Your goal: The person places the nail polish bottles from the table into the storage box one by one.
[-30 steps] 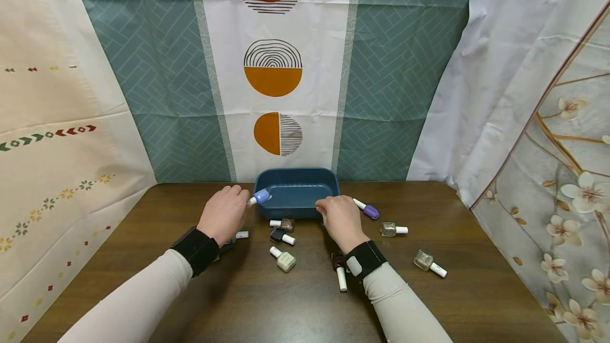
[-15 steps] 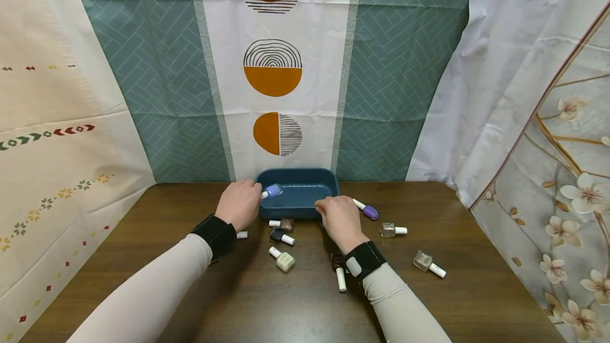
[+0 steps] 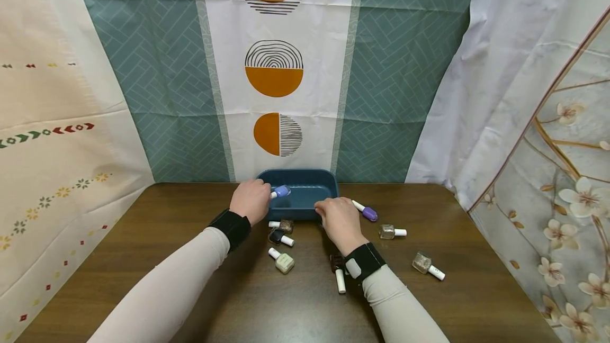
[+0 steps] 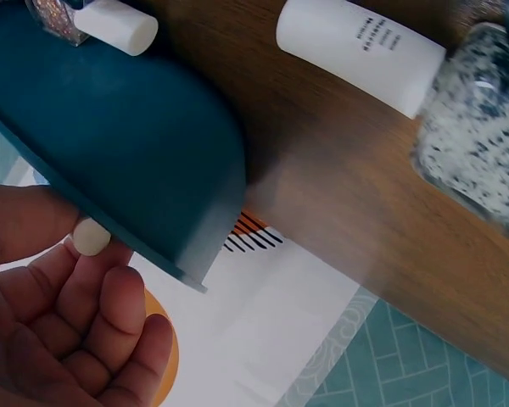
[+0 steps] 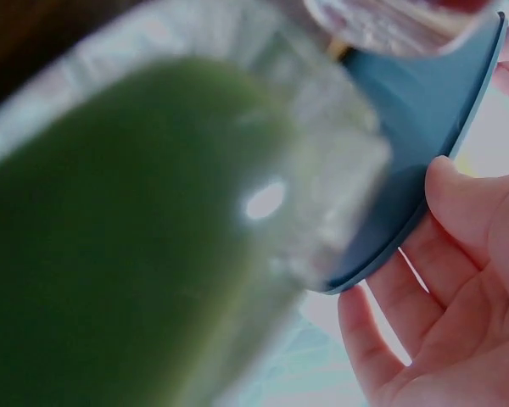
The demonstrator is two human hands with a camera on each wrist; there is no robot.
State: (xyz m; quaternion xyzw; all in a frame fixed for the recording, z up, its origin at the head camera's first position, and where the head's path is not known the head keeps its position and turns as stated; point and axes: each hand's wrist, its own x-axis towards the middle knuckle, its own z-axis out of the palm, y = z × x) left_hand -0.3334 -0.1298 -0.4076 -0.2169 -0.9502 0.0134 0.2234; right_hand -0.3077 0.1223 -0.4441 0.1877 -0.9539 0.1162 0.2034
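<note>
My left hand (image 3: 251, 201) pinches the white cap of a periwinkle-blue nail polish bottle (image 3: 282, 191), whose glass end points right over the left part of a dark blue plastic bin (image 3: 297, 173). In the left wrist view, thumb and index finger hold the pale cap (image 4: 92, 236) beside the bin's rim; the other fingers are loosely curled. At the bin's front right corner, my right hand (image 3: 340, 221) holds the rim. The right wrist view shows the thumb on the bin's wall and the fingers beneath. Most of the bin's floor shows bare; its left end is partly hidden.
Before the bin lie glittery brown (image 3: 287, 226), black (image 3: 276, 235) and pale green (image 3: 284, 263) polishes. Purple (image 3: 369, 213) and two glitter bottles (image 3: 387, 232) lie right. A dark red bottle (image 3: 337, 263) and a green one (image 5: 136, 237) lie by my right wrist; a speckled one (image 4: 479, 127) shows left.
My left hand has moved right with the blue nail polish bottle, from beside the bin to over its left end. The right hand has stayed at the bin's rim.
</note>
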